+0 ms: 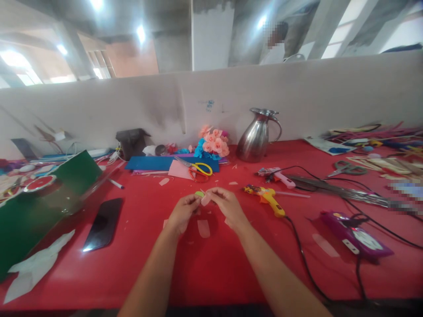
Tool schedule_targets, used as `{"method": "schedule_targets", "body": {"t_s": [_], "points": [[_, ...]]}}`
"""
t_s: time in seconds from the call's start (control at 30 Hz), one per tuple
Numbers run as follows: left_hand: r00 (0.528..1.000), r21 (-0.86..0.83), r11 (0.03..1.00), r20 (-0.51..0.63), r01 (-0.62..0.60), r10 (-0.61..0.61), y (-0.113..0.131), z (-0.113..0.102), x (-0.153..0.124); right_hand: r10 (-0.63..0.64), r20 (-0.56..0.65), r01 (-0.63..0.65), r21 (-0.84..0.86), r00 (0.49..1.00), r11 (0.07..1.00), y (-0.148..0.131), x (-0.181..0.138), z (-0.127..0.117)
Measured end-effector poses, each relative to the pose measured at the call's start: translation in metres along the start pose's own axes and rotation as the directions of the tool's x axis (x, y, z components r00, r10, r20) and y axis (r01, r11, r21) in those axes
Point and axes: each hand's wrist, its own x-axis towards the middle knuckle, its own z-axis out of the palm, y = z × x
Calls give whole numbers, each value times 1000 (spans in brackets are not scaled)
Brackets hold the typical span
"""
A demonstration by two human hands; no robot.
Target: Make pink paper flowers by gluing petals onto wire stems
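Note:
In the middle of the red table (211, 268), my left hand (183, 213) is closed in a pinch beside a small light-green piece (199, 193). My right hand (228, 207), also pinching, has a pale pink petal-shaped piece (205, 200) at its fingertips. The fingertips of both hands nearly meet, and a thin pale tip sticks up between them. Whether the left fingers hold the green piece itself or a stem under it is too small to make out. Another pink petal piece (204, 229) lies flat just below the hands.
Yellow-and-red-handled scissors (200, 169) lie on blue sheets (152, 163). Behind are pink paper flowers (215, 143) and a metal jug (256, 136). To the right are a yellow glue gun (269, 198), its cord and a purple power strip (357, 235); a phone (104, 223) lies left.

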Motion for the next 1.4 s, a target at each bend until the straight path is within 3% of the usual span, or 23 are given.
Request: {"method": "schedule_targets", "body": {"t_s": [0.53,0.93,1.17,1.4], "points": [[999,74,996,10,-45,44,-5,-2,3,10,-14,-10,-7,1000,1000,2,0,-1],[1000,-17,1000,-10,17,-17,-3,-1,3,20,-32,-20,-8,999,1000,3,2,1],[999,3,1000,-36,12,-12,-8,0,7,-4,-69,-3,-107,998,994,9,7,-3],[999,-18,1000,-49,-13,12,-4,5,7,-16,-21,14,-92,1000,996,10,8,-5]]}}
